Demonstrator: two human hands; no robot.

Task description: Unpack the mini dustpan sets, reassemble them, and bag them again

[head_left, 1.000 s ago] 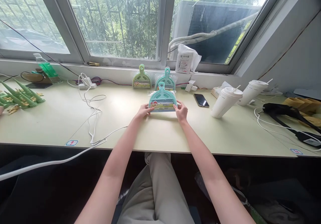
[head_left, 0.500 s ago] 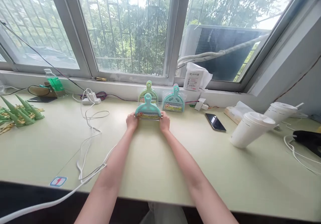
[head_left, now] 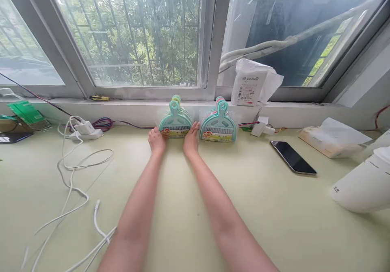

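Observation:
Two stacks of packaged dustpan-and-brush sets lean upright against the wall below the window. The left teal set (head_left: 176, 121) stands in front of its stack, between my hands. My left hand (head_left: 157, 141) holds its lower left edge with the fingers bent round it. At its lower right edge, my right hand (head_left: 191, 140) presses with the fingers together, reaching up along the side. The right teal set (head_left: 218, 128), with a pink one behind it, is just right of my right hand, untouched.
White cables (head_left: 71, 174) and a power strip (head_left: 86, 134) lie at the left. A phone (head_left: 293, 157), a tissue pack (head_left: 333, 138) and a white cup (head_left: 362, 180) are on the right. A white package (head_left: 252, 84) rests on the sill, a screwdriver (head_left: 100, 98) farther left.
The left teal set has moved back against its stack, with my hands still at its sides. My right hand's fingers are straighter. The view has come closer to the window.

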